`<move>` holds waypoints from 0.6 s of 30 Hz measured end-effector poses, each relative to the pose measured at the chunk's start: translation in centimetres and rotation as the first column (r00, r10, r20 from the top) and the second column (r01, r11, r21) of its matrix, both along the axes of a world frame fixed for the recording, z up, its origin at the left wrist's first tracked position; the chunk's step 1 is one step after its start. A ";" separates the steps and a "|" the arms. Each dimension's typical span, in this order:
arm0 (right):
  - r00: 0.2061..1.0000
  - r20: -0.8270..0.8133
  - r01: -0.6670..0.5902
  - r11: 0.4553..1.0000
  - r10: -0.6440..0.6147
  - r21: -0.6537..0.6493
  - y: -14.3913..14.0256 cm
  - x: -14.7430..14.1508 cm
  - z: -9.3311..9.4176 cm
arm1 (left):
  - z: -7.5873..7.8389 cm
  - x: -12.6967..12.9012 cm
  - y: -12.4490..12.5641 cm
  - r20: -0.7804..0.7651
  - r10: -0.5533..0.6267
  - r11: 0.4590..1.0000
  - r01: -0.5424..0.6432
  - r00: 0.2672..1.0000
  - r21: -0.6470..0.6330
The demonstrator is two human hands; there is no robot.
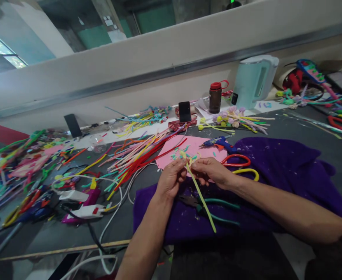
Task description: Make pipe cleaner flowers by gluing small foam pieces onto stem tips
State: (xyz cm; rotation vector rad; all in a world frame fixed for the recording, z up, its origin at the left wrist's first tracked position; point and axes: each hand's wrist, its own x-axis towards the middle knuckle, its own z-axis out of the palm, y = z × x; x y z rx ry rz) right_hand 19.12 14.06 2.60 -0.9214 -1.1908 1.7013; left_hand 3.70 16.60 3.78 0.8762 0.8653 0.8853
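Observation:
Both hands meet over the purple cloth [284,159], around a pale yellow-green pipe cleaner [202,200] that slants down to the right. At its upper end sits a small yellow tuft or flower-like shape [185,154]. My left hand [171,177] pinches this piece near the top. My right hand [213,170] has its fingertips closed at yellow fuzzy strands beside the stem; the fingers partly hide the contact. Beneath the hands lie green-handled pliers [221,217]. Behind them is a pink sheet [166,153] scattered with small teal and yellow clippings.
A blue glue gun [217,142] and scissors with red and yellow handles [241,160] lie by my right hand. Loose pipe cleaners [141,155] and white cables [131,179] spread leftward. A phone [185,112], dark bottle [215,99] and mint kettle [251,83] stand behind.

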 end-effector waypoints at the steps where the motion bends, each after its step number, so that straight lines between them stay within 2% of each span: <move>1: 1.000 0.014 -0.005 1.000 0.005 0.004 -0.1 -0.1 0.0 | 0.0 0.0 0.0 -0.016 -0.002 1.000 0.002 1.000 0.016; 5: 0.999 0.038 0.007 1.000 -0.007 0.019 -0.4 -0.5 -0.2 | -0.2 0.2 -0.2 -0.076 -0.002 0.999 0.005 0.997 0.048; 10: 0.999 0.036 0.035 0.998 -0.036 0.048 -0.7 -0.8 -0.1 | -0.1 0.3 -0.4 -0.034 -0.007 1.000 0.008 0.999 0.027; 14: 0.996 0.089 -0.001 0.994 -0.008 0.107 -0.5 -0.2 0.7 | 0.3 0.2 -0.4 -0.008 -0.017 0.999 0.018 1.000 0.032; 18: 0.985 0.092 0.127 0.979 -0.143 0.162 0.3 0.9 1.4 | 0.6 -0.1 -0.5 0.027 -0.028 0.999 0.027 0.999 0.041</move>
